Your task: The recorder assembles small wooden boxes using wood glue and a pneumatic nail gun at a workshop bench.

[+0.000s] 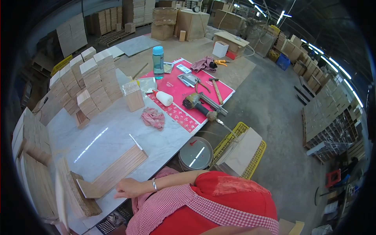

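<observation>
One bare right hand point(131, 188), fingers bent; grasping or released, cannot tell. One long pale striped-wood board point(119, 170) just beside them. One rough brown wooden block point(83, 197) stands between fingers and pale stacked boards point(37, 186). Farther: one crumpled pink cloth point(153, 118), one white plastic squeeze bottle point(164, 98), one wood-handled hammer point(217, 92).

grey marbled tabletop point(164, 147), stacked wooden blocks point(94, 80), joined wooden boards point(119, 168), crumpled cloth point(153, 118), pink sheet point(176, 92)
</observation>
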{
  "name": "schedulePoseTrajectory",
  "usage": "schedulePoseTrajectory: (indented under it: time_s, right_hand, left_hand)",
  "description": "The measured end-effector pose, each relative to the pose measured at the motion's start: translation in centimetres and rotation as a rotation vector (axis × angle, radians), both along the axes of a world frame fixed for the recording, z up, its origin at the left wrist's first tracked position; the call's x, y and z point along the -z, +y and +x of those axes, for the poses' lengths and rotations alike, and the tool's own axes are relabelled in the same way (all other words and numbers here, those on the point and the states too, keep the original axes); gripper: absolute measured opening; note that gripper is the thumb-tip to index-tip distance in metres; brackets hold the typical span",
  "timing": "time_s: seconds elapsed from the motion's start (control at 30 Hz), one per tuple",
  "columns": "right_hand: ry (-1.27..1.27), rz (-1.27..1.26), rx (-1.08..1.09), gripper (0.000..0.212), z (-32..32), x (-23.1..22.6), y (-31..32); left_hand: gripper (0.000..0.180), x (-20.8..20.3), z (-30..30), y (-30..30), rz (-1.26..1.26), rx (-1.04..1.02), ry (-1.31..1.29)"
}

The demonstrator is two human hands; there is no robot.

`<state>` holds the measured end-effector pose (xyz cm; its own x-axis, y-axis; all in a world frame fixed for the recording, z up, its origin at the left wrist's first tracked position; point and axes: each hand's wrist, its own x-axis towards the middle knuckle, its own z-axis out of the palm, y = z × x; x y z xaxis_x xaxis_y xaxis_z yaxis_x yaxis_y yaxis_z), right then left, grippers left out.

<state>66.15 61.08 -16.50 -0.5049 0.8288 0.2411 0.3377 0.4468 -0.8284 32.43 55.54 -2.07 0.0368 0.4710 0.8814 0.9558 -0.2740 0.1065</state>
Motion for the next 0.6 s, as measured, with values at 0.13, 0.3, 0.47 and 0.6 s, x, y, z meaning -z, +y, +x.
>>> schedulePoseTrajectory:
  time_s: [0.13, 0.3, 0.47, 0.6]
  right_hand:
    - [0.260, -0.012, -0.104, 0.016, -1.5, 1.7, 0.1]
    - [0.081, -0.150, -0.005, 0.018, 0.6, 0.9, -0.4]
    - [0.163, -0.269, 0.045, 0.014, 2.0, -3.2, -0.5]
    - [0.079, -0.356, 0.068, 0.017, 2.7, -4.4, -1.3]
  left_hand:
    - [0.041, 5.4, -2.8, -1.5, -0.337, 0.178, -0.124]
    - [0.033, 4.2, 3.8, -3.8, -0.212, 0.173, 0.121]
    - [0.032, 2.0, 6.4, -3.5, -0.178, 0.047, 0.247]
    - [0.034, 2.5, 6.5, -5.4, -0.142, 0.014, 0.241]
